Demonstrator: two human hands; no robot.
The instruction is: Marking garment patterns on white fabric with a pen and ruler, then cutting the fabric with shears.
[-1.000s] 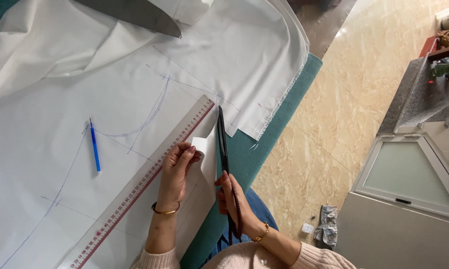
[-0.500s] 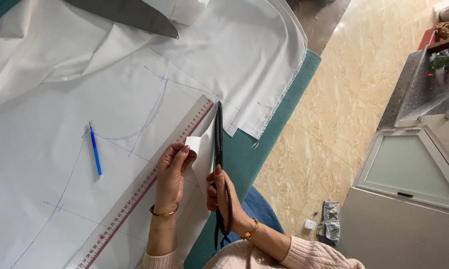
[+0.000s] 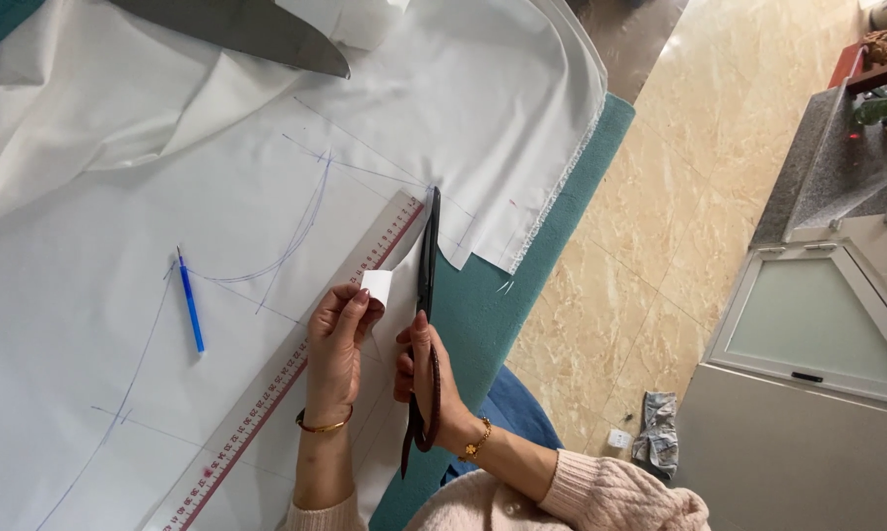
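Observation:
My right hand [image 3: 426,379] grips a pair of long dark scissors [image 3: 426,265], blades closed and pointing away from me along the cut edge of the white fabric [image 3: 266,177]. My left hand [image 3: 337,346] pinches the folded-back white edge of the cloth [image 3: 376,285] just left of the blades. A long clear ruler with red markings [image 3: 296,369] lies under my left hand, running diagonally. Blue pen lines and a curve are drawn on the fabric.
A blue pen [image 3: 191,313] lies on the cloth to the left. A grey metal blade-like piece [image 3: 257,29] rests at the top. The teal table surface [image 3: 493,324] shows at the right edge, with tiled floor [image 3: 640,246] and a cabinet [image 3: 807,334] beyond.
The scissors have advanced along the fabric edge and their blades are closed. My left hand has shifted a little with the lifted cloth edge.

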